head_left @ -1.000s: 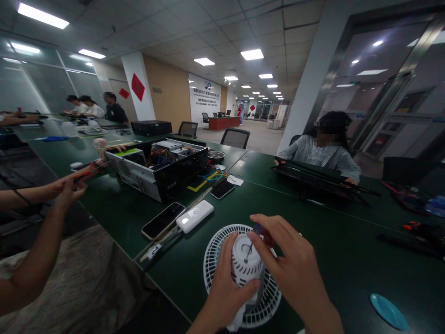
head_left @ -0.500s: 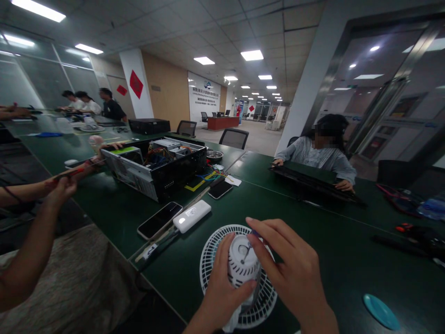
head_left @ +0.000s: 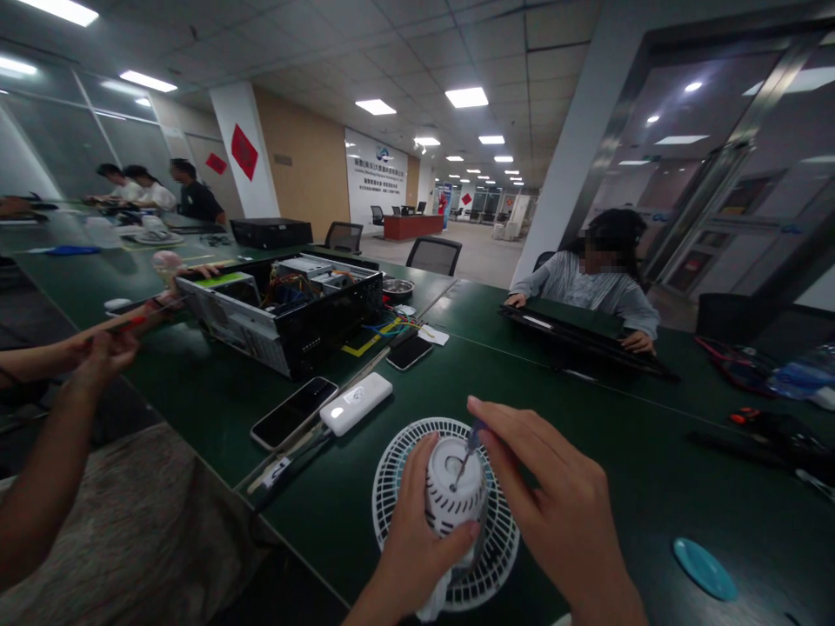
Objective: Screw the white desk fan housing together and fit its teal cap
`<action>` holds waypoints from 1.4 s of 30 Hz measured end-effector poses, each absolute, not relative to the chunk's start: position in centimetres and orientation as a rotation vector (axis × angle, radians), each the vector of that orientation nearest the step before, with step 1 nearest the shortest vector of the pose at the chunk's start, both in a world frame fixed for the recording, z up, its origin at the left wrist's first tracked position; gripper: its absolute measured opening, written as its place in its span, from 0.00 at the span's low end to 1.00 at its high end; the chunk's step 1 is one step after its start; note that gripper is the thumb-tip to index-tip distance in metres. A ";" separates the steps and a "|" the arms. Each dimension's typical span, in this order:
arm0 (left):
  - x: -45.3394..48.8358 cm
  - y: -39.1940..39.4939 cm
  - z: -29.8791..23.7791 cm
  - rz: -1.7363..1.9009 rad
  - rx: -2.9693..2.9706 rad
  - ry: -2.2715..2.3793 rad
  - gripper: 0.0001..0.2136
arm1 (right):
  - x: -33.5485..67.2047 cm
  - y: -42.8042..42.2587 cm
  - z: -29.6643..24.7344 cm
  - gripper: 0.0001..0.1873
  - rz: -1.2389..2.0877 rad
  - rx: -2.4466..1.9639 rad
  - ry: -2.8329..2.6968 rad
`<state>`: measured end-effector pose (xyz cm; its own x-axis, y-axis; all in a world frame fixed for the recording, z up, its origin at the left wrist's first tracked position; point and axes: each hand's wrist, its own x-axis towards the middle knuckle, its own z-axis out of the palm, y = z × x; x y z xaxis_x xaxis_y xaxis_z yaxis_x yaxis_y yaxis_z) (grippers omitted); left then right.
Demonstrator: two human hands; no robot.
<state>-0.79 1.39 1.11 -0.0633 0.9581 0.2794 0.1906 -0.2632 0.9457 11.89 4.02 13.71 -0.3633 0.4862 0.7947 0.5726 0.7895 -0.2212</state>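
Note:
A small white electric fan lies face down on the green table, its round grille (head_left: 384, 500) against the tabletop and its slotted motor housing (head_left: 445, 462) pointing up. My left hand (head_left: 417, 530) is wrapped around the housing, fingers on the far left side and thumb on the near side. In my right hand (head_left: 544, 487) a small screwdriver (head_left: 470, 442) with a bluish-purple handle is pinched between thumb and fingers. Its metal shaft slants down to the left, the tip at a hole in the housing's top.
Left of the fan lie a white power bank (head_left: 357, 403) and a phone (head_left: 295, 412); another phone (head_left: 410, 351) is farther back. Beyond stands an opened computer case (head_left: 287, 304), with a co-worker's arms at left. A turquoise disc (head_left: 704, 569) lies right. Across the table, a person holds a black panel (head_left: 580, 341).
The fingers of my right hand have shifted up slightly on the screwdriver, showing more of its handle. My left hand keeps its hold on the housing. The whole view has shifted a little.

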 end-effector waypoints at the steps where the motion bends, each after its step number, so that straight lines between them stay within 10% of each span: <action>1: -0.8 1.4 1.1 1.388 1.510 1.268 0.37 | 11.9 4.0 13.8 0.14 -0.107 -0.786 -2.024; 42: -0.6 1.5 0.6 1.405 1.503 1.301 0.36 | 11.7 3.9 13.9 0.14 -0.114 -0.776 -2.032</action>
<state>-0.58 1.51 0.60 -0.0891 0.9559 0.2798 0.2059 -0.2572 0.9442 11.69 3.88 13.94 -0.3710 0.4791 0.7955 0.5651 0.7963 -0.2160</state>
